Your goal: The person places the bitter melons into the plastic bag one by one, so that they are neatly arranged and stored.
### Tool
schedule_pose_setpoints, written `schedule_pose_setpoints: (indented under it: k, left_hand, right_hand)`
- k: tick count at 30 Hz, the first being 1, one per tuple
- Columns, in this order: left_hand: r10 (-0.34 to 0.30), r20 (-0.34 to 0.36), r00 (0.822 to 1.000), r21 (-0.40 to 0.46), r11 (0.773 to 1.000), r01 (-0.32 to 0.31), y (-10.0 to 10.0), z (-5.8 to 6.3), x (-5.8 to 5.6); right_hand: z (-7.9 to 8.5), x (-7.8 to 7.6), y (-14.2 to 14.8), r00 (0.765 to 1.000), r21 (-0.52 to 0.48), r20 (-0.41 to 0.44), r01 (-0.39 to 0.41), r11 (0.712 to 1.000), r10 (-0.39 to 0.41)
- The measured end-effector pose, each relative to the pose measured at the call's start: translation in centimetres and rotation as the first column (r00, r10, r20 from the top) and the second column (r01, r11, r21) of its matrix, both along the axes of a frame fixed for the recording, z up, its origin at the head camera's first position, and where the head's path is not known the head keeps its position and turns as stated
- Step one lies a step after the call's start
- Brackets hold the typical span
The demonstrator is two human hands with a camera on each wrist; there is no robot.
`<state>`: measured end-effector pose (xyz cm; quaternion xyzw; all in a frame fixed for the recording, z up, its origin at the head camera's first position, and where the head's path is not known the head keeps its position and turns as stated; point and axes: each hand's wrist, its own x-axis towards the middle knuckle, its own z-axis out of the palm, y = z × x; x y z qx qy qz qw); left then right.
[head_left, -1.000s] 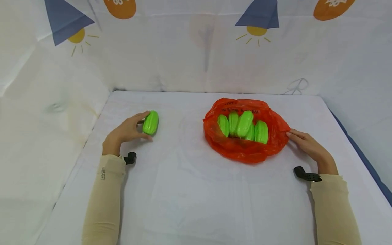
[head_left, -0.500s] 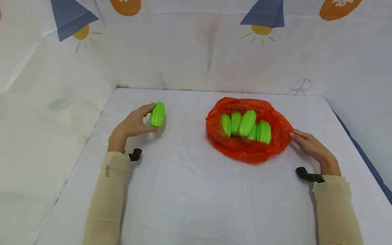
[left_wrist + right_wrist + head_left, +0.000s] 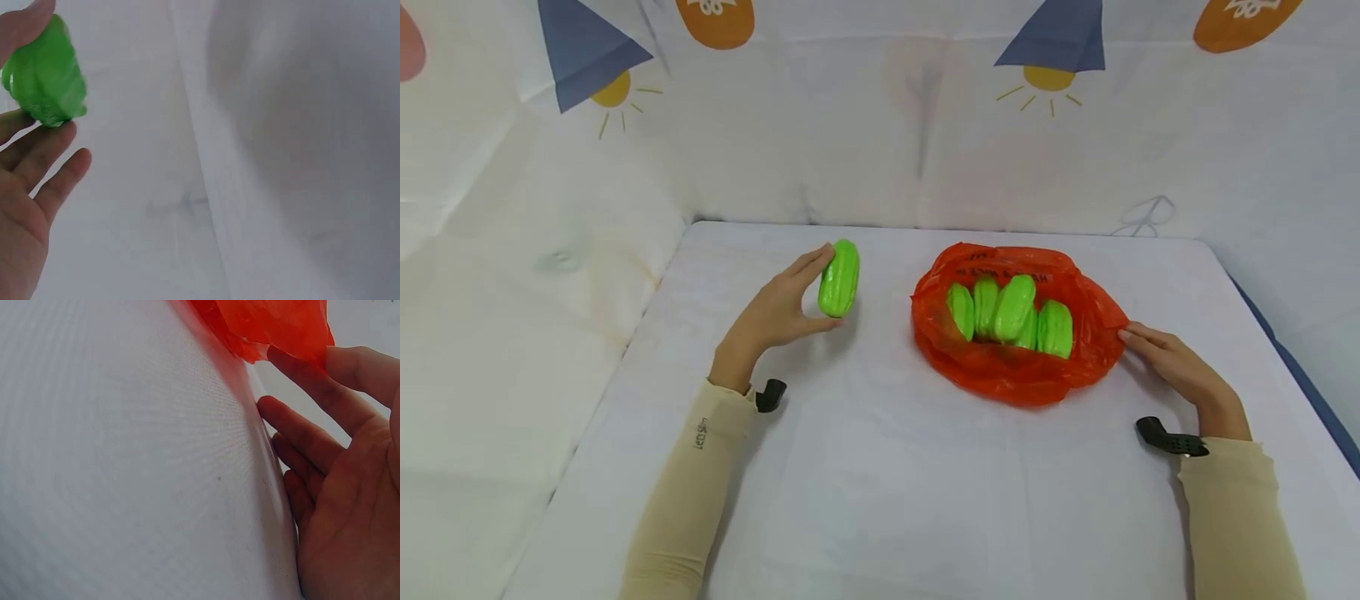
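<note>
In the head view my left hand (image 3: 778, 310) pinches a bright green, ridged oblong piece (image 3: 838, 278) between thumb and fingers, above the left part of the table. From the left wrist, the green piece (image 3: 49, 75) looks shiny, with the thumb on one side and fingertips on the other. Several similar green pieces (image 3: 1015, 308) lie in a red plastic bag (image 3: 1000, 382) with its mouth spread wide. My right hand (image 3: 1183, 367) pinches the bag's right edge between thumb and forefinger. Seen from the right wrist, the other fingers (image 3: 303, 434) extend below the red plastic (image 3: 275, 325).
A white-covered table (image 3: 880, 483) carries the bag right of centre. Behind it rises a white cloth backdrop (image 3: 850, 150) with printed blue and orange shapes, and more white cloth (image 3: 490, 350) hangs along the left side.
My left hand has carried the green piece rightward and slightly away from me, closer to the red bag. The right hand keeps its pinch on the bag's edge; the head view has shifted slightly.
</note>
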<state>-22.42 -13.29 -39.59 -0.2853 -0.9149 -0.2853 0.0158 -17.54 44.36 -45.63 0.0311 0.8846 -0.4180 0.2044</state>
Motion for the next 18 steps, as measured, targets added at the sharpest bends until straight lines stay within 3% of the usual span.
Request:
schedule_pose_setpoints:
  k: [2,8,18]
  left_hand:
    - [-0.021,-0.034,0.999,0.004,1.0,0.021,1.2,-0.1,0.4]
    - [-0.064,-0.047,0.997,-0.029,0.998,0.063,4.1,0.3,1.1]
    - [-0.171,-0.13,0.977,-0.041,0.985,0.167,8.9,2.9,0.3]
  right_hand:
    - [0.1,0.0,0.0,1.0,-0.01,-0.009,-0.003,1.0,0.003]
    - [-0.3,-0.4,-0.2,1.0,-0.031,-0.016,-0.009,0.999,0.009]
    - [0.0,0.0,0.0,1.0,-0.002,-0.013,-0.001,1.0,0.001]
